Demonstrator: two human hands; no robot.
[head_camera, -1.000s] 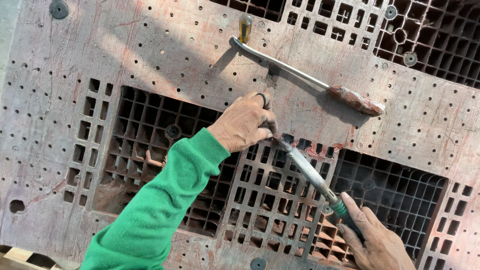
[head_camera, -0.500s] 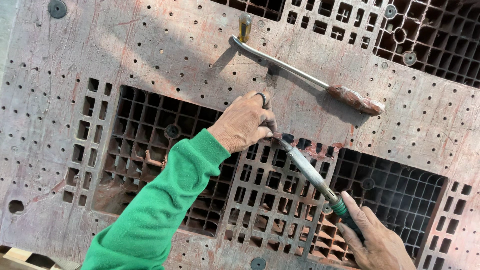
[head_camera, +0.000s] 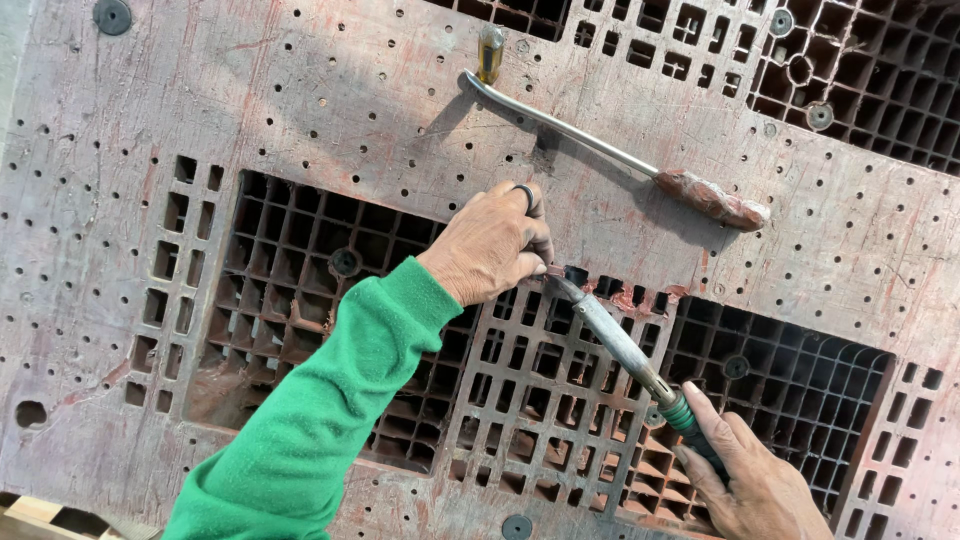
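- Head view: the left hand, in a green sleeve, rests on a large reddish-brown plastic pallet. Its fingers curl closed around the tip of a long tool; a dark ring sits on one finger.
- The long tool is a slim grey metal shaft with a dark tip and a green collar where it meets a dark handle. It slants from the left hand's fingertips down to the right, lying across a gridded section of the pallet.
- The right hand, at the lower right edge, wraps around the tool's handle.
- The pallet is worn and stained, peppered with small round holes, with open lattice panels showing dark cells. The edge by the tool tip looks chipped and rough.
- A second tool, a curved metal bar with a rust-coloured grip, lies above the hands, well apart from them, its bent end at a brass-coloured fitting.
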